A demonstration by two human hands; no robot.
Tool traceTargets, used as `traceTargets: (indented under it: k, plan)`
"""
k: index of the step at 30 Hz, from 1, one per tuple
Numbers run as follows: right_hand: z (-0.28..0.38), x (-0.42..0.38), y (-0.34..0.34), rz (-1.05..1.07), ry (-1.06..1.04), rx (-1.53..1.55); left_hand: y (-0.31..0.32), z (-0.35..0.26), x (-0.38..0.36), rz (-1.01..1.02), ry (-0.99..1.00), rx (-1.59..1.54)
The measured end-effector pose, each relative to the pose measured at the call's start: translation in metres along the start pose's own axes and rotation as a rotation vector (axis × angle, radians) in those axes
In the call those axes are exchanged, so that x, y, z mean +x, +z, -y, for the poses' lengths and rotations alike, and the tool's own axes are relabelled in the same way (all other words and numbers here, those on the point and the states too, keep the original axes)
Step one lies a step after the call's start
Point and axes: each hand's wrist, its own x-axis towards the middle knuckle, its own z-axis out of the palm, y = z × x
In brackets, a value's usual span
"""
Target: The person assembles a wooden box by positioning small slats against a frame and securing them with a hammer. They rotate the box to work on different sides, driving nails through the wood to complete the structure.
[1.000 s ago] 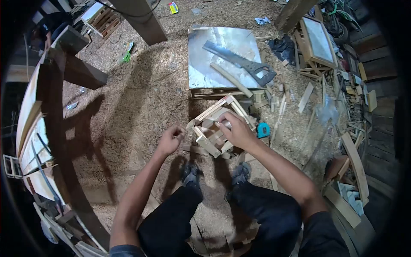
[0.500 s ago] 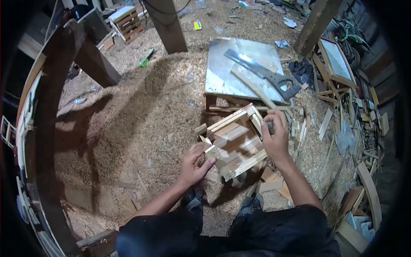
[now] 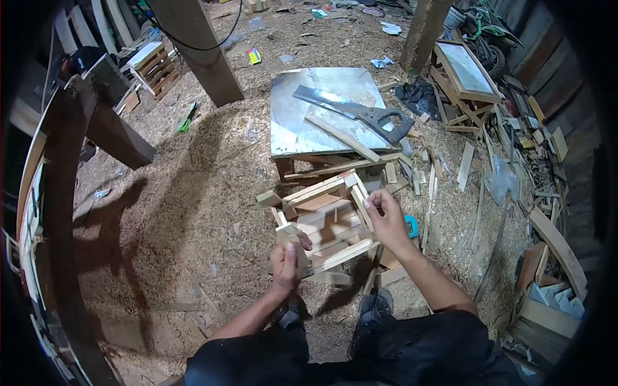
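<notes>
One left hand [image 3: 283, 265] grips the near-left end of the open-topped wooden box [image 3: 315, 191], just before the low table [image 3: 290, 132]; slats and shadow show inside. That one-sided hold could let the box twist if pushed, straining its corners. The right hand [image 3: 389, 222], fingers curled, is at the right rim; whether it grips, I cannot tell.

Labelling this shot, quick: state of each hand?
Left hand: closed on the wooden frame, left end.
Right hand: fingers curled at its right side; can't tell if gripping.
</notes>
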Motion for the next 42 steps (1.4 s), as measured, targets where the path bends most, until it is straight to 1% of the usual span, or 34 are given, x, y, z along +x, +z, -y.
traceTargets:
  k: [2, 4, 6, 7, 10, 11, 14, 15, 18, 21, 24, 25, 28, 29, 30, 32, 33, 38, 40, 42]
  plan:
    - [0.003, -0.018, 0.007, -0.076, -0.009, 0.103, -0.016, 0.002, 0.016, 0.079, 0.095, 0.053]
    - [0.017, -0.033, 0.010, -0.106, 0.048, 0.164, -0.032, -0.003, 0.034, 0.187, 0.169, 0.075]
    - [0.021, -0.042, 0.014, -0.144, 0.095, 0.249, -0.038, -0.014, 0.052, 0.257, 0.089, 0.048]
    - [0.015, -0.042, 0.016, -0.158, 0.052, 0.229, -0.041, -0.011, 0.061, 0.278, 0.072, 0.002]
    - [0.017, -0.036, 0.014, -0.084, 0.049, 0.095, -0.045, 0.005, 0.072, 0.283, 0.068, -0.004]
    - [0.022, -0.036, 0.011, -0.011, 0.166, 0.148, -0.050, 0.008, 0.072, 0.294, 0.050, 0.003]
    - [0.045, -0.026, 0.008, -0.261, -0.390, -0.481, -0.048, 0.002, 0.063, 0.199, 0.011, 0.190]
    - [0.060, -0.026, 0.006, -0.213, -0.323, -0.313, -0.048, -0.001, 0.061, 0.165, 0.040, 0.254]
    - [0.073, -0.022, 0.006, -0.089, -0.315, -0.172, -0.042, -0.012, 0.053, 0.079, -0.064, 0.341]
    - [0.085, -0.024, 0.020, 0.018, -0.291, -0.073, -0.031, -0.021, 0.051, -0.021, -0.058, 0.229]
    - [0.082, -0.025, 0.034, 0.054, -0.249, 0.054, -0.028, -0.027, 0.053, -0.274, 0.296, 0.598]
    - [0.087, -0.026, 0.037, 0.026, -0.225, 0.078, -0.028, -0.042, 0.055, -0.326, 0.461, 0.711]
    - [0.098, -0.026, 0.039, 0.016, -0.233, 0.179, -0.033, -0.057, 0.048, -0.048, 0.471, 0.559]
    - [0.095, -0.025, 0.038, 0.015, -0.281, 0.149, -0.026, -0.065, 0.047, 0.051, 0.342, 0.447]
    - [0.101, -0.029, 0.037, 0.041, -0.199, 0.160, -0.016, -0.077, 0.049, 0.135, 0.260, 0.473]
    - [0.110, -0.032, 0.035, 0.049, -0.124, 0.162, 0.000, -0.087, 0.050, 0.184, 0.144, 0.415]
    - [0.111, -0.030, 0.033, 0.044, -0.154, 0.149, 0.005, -0.084, 0.051, 0.199, 0.093, 0.363]
    - [0.112, -0.026, 0.027, 0.007, -0.278, 0.095, 0.021, -0.078, 0.064, 0.253, 0.044, 0.339]
    - [0.108, -0.024, 0.025, -0.023, -0.234, 0.095, 0.028, -0.073, 0.068, 0.243, 0.054, 0.279]
    - [0.104, -0.022, 0.021, -0.056, -0.206, 0.102, 0.036, -0.072, 0.073, 0.228, 0.012, 0.278]
